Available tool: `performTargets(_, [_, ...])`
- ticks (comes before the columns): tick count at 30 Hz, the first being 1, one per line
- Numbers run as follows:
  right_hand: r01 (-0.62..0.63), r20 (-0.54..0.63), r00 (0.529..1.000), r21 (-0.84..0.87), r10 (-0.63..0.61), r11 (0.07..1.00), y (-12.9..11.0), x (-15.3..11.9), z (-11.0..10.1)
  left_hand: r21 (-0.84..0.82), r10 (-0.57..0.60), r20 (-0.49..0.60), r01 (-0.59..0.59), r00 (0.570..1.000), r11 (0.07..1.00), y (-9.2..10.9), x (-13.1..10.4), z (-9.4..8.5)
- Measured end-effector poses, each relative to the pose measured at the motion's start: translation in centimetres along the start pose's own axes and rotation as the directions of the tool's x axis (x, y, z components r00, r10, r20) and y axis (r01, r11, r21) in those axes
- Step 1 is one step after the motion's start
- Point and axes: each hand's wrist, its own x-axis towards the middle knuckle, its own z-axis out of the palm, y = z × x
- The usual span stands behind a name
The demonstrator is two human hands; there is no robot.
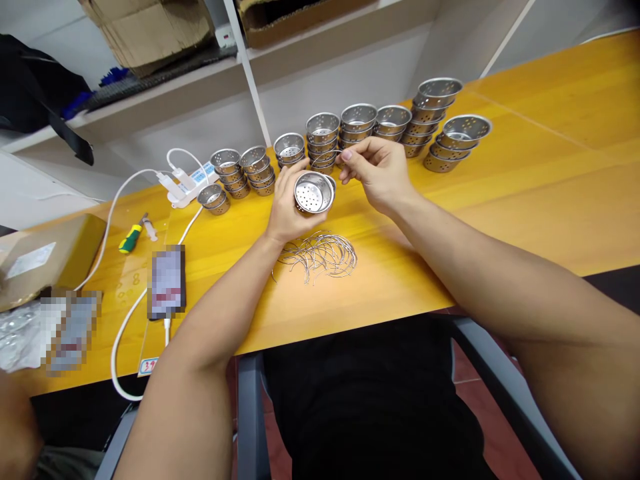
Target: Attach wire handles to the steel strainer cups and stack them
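Observation:
My left hand [289,212] is wrapped round a perforated metal cup [312,194], tilted so that its holed bottom shows. Just to the right, the fingers of my right hand [373,167] pinch a thin curved metal wire [327,155], which arcs leftward above the cup. Whether the wire touches the cup I cannot tell. Below the cup, a loose heap of similar curved wires [320,257] lies on the yellow table [400,280]. Behind my hands stand stacks of the same perforated cups [323,137].
More cup stacks stand at the right [453,143] and left [257,170]. A white power strip [190,187] with cables, a phone [167,283], a green-yellow screwdriver [131,239] and a cardboard box [55,257] lie to the left. Part of another person [17,427] shows at the lower left.

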Motion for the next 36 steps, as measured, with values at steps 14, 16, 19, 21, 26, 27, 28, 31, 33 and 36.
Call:
performTargets(14, [0.245,0.233,0.958,-0.35,-0.17,0.904,-1.7,-0.7,-1.5,0.034,0.073,0.138,-0.078,0.988,0.996,0.0,0.0,-0.1])
performTargets(16, [0.269,0.285,0.944,-0.373,-0.166,0.888,-2.4,-0.8,-1.5,0.034,0.085,0.156,-0.092,0.984,0.995,0.0,-0.1,-0.1])
performTargets(19, [0.291,0.357,0.921,-0.371,-0.154,0.882,-3.1,-0.9,-1.5,0.001,0.098,0.164,-0.1,0.982,0.995,0.2,-0.1,-0.1])
performTargets(21, [0.271,0.365,0.922,-0.36,-0.133,0.893,-3.0,-0.8,-1.6,-0.016,0.09,0.161,-0.089,0.983,0.996,0.4,0.1,-0.1])
performTargets(26, [0.102,0.168,0.985,-0.317,-0.05,0.943,-1.0,0.0,-2.1,-0.056,0.012,0.032,-0.01,0.999,0.998,0.2,0.4,0.3])
performTargets(27, [0.074,0.126,0.991,-0.301,-0.038,0.951,-0.5,0.2,-2.2,-0.061,-0.009,0.001,0.009,1.0,0.998,-0.1,0.4,0.4])
performTargets(28, [0.056,0.096,0.995,-0.285,-0.029,0.957,0.0,0.4,-2.3,-0.064,-0.027,-0.03,0.025,0.999,0.998,-0.5,0.3,0.5])
performTargets(31, [0.05,0.061,0.998,-0.252,-0.036,0.966,0.9,0.7,-2.3,-0.074,-0.055,-0.117,0.046,0.992,0.996,-1.5,-0.1,0.9])
performTargets(33, [0.07,0.057,0.997,-0.241,-0.058,0.968,1.0,0.6,-2.1,-0.084,-0.062,-0.138,0.05,0.989,0.995,-1.9,-0.3,1.1])
performTargets(36, [0.09,0.061,0.995,-0.232,-0.077,0.969,0.5,0.2,-1.7,-0.096,-0.077,-0.134,0.065,0.988,0.993,-1.8,-0.4,1.2])
